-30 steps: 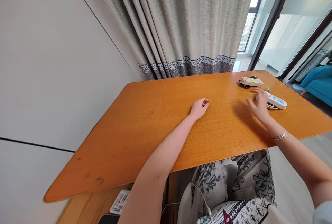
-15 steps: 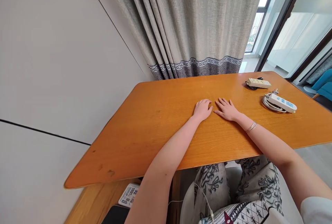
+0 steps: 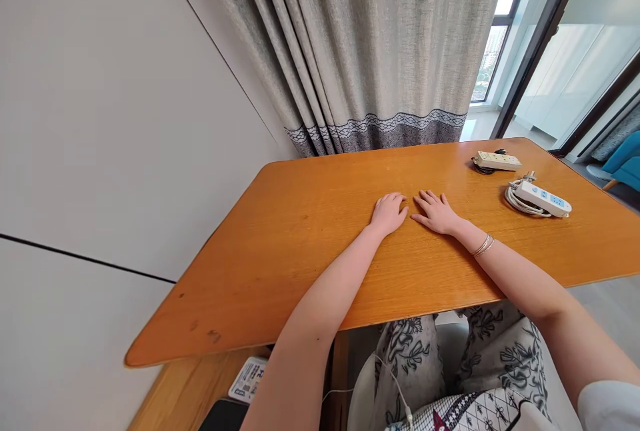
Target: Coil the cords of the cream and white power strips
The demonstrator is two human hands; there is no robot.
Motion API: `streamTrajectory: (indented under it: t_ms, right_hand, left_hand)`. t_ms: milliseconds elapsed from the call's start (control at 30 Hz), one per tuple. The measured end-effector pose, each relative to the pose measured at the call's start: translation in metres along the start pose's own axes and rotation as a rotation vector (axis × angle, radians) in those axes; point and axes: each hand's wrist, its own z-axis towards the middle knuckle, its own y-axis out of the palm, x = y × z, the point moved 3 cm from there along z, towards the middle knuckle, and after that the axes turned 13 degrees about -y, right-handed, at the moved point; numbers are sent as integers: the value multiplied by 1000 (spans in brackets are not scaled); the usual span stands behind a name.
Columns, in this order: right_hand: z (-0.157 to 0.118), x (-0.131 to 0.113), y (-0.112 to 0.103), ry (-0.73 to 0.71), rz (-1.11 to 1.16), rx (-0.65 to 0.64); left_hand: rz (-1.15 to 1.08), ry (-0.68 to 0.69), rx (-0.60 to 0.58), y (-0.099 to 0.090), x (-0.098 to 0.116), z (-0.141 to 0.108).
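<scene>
My left hand (image 3: pixel 389 213) lies palm down on the orange-brown wooden table (image 3: pixel 280 231), its fingers loosely stretched out and nothing in them. Just to its right, my right hand (image 3: pixel 436 212) rests flat on the same tabletop with the fingers spread. A small gap separates the two hands. Thin bracelets (image 3: pixel 483 245) circle my right wrist. To the right of my right hand lies a white power strip (image 3: pixel 545 198) with blue sockets and a coiled white cable. Behind it sits a cream power strip (image 3: pixel 497 161) with a dark cable.
A grey curtain (image 3: pixel 390 51) hangs behind the table, and a white wall panel (image 3: pixel 100 118) borders the left. Under the near left edge are a printed white box (image 3: pixel 247 380) and a black object (image 3: pixel 223 415). A thin white cable (image 3: pixel 400 388) runs over my lap.
Both hands stay in place on the table. Only a very slight shift of the camera view shows.
</scene>
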Motion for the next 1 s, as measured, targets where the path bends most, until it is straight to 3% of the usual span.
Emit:
streamTrajectory:
  t_ms: [1000]
  right_hand:
    - [-1, 0, 0, -7, -64, -29]
  left_hand:
    - [96, 16, -4, 1, 0, -1]
